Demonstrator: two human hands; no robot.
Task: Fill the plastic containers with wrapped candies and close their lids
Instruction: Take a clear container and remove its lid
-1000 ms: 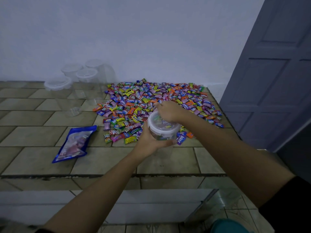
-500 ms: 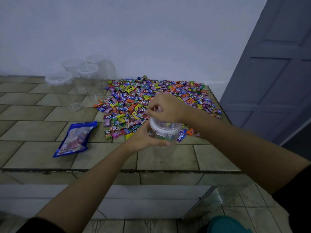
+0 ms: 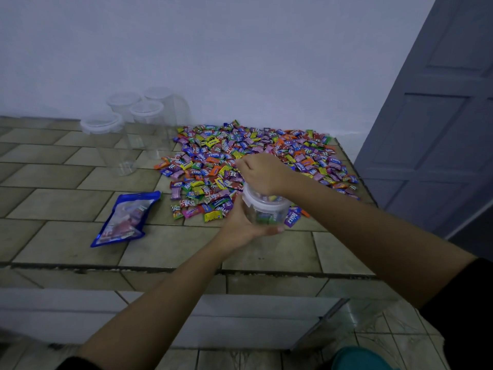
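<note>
**Jar** [image 3: 262, 213] at the near edge of the candies [image 3: 256, 153], on or just above the counter [image 3: 53, 201]; cannot tell which. Gripped by the left hand [image 3: 241, 228] from 7 o'clock, thumb and fingers wrapped round the clear wall. Probably held so to steady the jar and keep its mouth upright beside the supply.

**Right hand** [image 3: 262, 173] directly over the mouth, knuckles up, fingers curled inward. Cannot tell whether closed on candies, on a lid, or on nothing. Placed there, most likely, either to drop a handful straight in or to work at the top.

**Spares** [image 3: 144, 124] grouped at 10 o'clock against the wall, lids on, apparently parked out of reach of spills until needed. Bag [image 3: 125, 220] flat at 9 o'clock of the jar, well apart from the heap.

**Materials.**
- Jar: thin transparent plastic, round, with a white ring at the mouth. Coloured wrappers visible through the wall, so judged partly filled.
- Candies: small pillow-shaped pieces in glossy printed wrappers of purple, blue, orange, yellow and green, spread in a loose, shallow layer from 11 to 2 o'clock.
- Spares: taller, clear, slightly tapering.
- Bag: blue foil pouch with a pale centre panel, limp.
- Counter: matte beige tiles, dark grout, worn front edge.
</note>
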